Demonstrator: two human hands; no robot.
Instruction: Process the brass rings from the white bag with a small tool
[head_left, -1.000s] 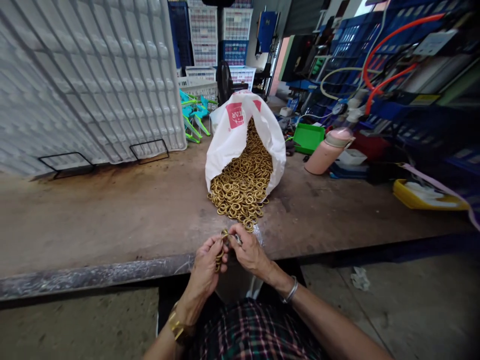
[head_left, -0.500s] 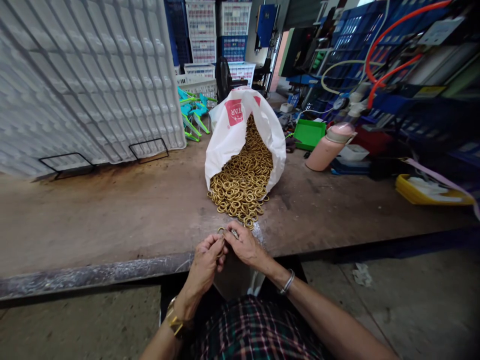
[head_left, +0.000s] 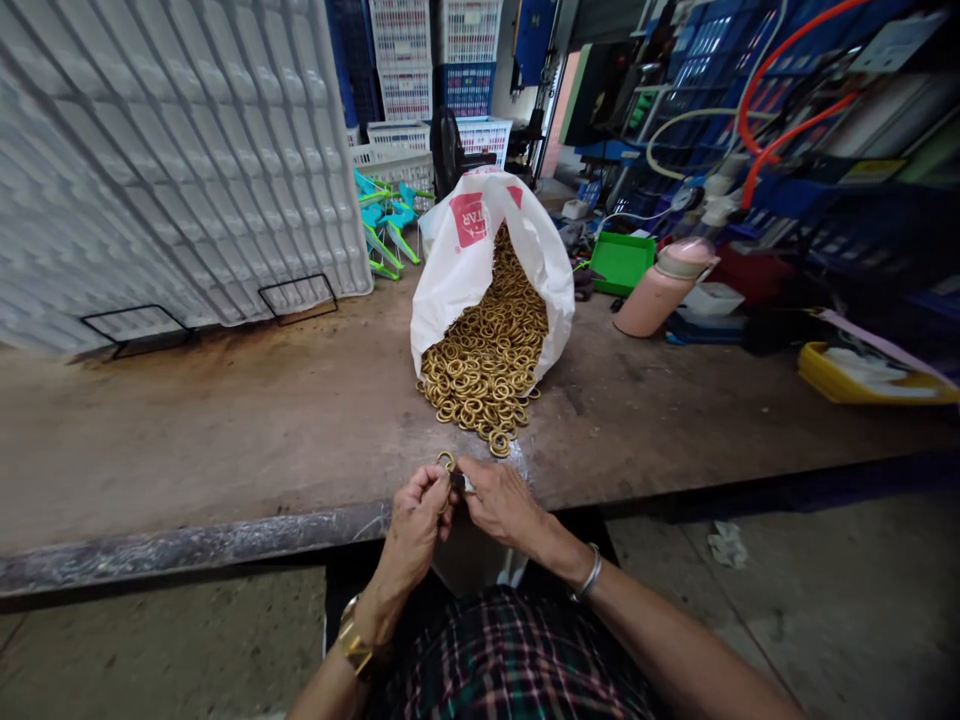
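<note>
My left hand (head_left: 415, 520) is closed in a pinch on a brass-coloured ring (head_left: 446, 457), whose upper part stands out above the fingertips. Right beside it, my right hand (head_left: 501, 508) has its fingers bent round a small thing, dark with a pale end, too small to name. The two hands almost meet at the table's front edge. Just beyond them, a heap of brass-coloured rings (head_left: 480, 370) spills from the mouth of a white sack (head_left: 442, 275) with red print. A few rings lie at the near foot of the heap.
White moulded trays (head_left: 195, 150) stand on the left of the wooden table (head_left: 225, 430), by black wire stands. Blue-green plastic pieces (head_left: 394, 225) lie behind the sack. To the right are a green bin (head_left: 622, 262), a pink bottle (head_left: 656, 300) and a yellow tray (head_left: 832, 378).
The ring in my left hand now shows higher above the fingertips. My right hand has shifted slightly right and down, its fingers turned more inward, and the dark piece between the hands has come into sight.
</note>
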